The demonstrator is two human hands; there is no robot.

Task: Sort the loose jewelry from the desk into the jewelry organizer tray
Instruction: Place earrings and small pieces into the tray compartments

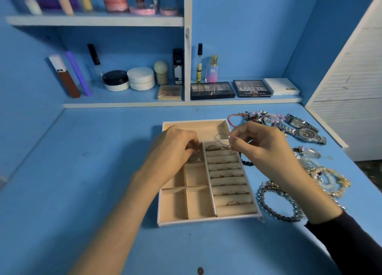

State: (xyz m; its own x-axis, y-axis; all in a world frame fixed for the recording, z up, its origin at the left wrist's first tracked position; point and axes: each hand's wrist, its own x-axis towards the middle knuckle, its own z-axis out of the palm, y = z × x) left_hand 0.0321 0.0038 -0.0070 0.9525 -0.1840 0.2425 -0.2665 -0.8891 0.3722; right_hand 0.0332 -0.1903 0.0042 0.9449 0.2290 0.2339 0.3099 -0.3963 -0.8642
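**Hoop piece held over tray's ring section; placement pending**

The jewelry organizer tray [208,218] lies flat at mid-desk [103,171]. The loose jewelry is heaped beside it from 1 o'clock round to 4 o'clock: two watches [306,133] at 2 o'clock and a beaded bracelet [260,200] at 4 o'clock, close to the tray's right wall.

The right hand [264,146] pinches a thin hoop piece [220,138] between thumb and fingertips, above the tray's 1 o'clock corner. The left hand [175,148] is curled down into the small compartment at 11 o'clock. Its fingertips are hidden, so whether it holds anything cannot be told.

The ring rolls [227,171] fill the right column, and several slots already carry rings.

Judgement: the step in hand is seating the hoop.
- Lower it straight to the chosen slot or compartment.
- Release only once it touches, since so light a piece may bounce or roll.
- Keep the wrist clear of the heap at 3 o'clock to avoid dragging chains.
- Keep the left hand on the tray, to steady it.
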